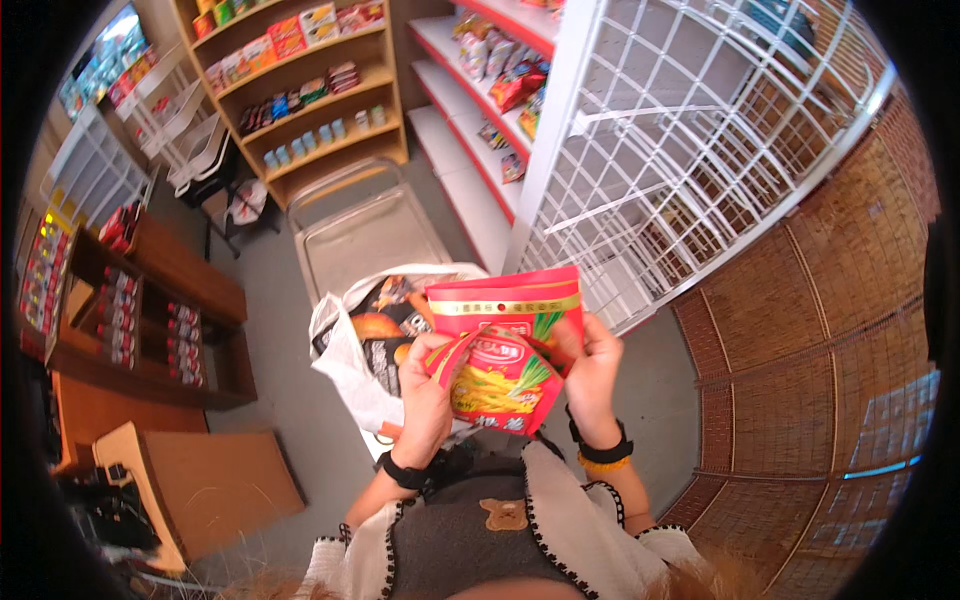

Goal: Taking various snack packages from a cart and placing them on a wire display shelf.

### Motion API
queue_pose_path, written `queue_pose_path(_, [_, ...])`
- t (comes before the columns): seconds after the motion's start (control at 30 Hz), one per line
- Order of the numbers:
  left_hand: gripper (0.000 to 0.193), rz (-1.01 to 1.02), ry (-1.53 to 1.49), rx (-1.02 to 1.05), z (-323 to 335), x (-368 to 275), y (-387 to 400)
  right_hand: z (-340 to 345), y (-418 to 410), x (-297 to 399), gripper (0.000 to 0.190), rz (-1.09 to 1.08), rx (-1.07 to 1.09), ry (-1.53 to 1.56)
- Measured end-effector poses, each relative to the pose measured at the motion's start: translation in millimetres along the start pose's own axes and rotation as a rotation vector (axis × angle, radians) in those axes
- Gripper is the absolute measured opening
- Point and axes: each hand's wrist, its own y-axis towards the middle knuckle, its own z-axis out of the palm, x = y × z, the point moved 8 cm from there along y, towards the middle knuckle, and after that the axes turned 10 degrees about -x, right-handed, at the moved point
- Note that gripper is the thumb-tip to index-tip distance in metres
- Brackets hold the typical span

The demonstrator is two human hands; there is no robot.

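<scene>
Red-and-yellow food packets are held in front of my body, with pictures of green vegetable stalks and yellow strips on them. My left hand (pixel 426 401) grips the left edge of the nearer packet (pixel 499 382), thumb on top. On the right side my right hand (pixel 592 367) holds the packets, its fingers slightly blurred around the edge. Behind the nearer one stands a farther red packet (pixel 510 296) with a gold band bearing writing. Beneath and left of them is a white bag (pixel 349 397), its mouth spread around black food packages (pixel 386 345). How many red packets there are is hard to tell.
A metal platform trolley (pixel 367 232) stands ahead, under the bag's far side. Beyond it is a wooden shelf (pixel 322 142) of packaged goods. White shelves with red edges (pixel 465 172) and a white wire grid (pixel 660 150) rise to the right. A wooden bottle rack (pixel 232 367) is at left.
</scene>
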Motion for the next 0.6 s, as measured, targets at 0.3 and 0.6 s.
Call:
queue_pose_path(0.3, [0.01,-0.023,0.016,0.177,36.8,18.2,0.7,-45.4,5.7,18.5,0.017,-0.069,-0.22,0.031])
queue_pose_path(0.6, [0.019,-0.079,0.067,0.2,63.9,42.3,-22.2,-154.3,27.2,34.1,0.021,-0.131,-0.321,0.115])
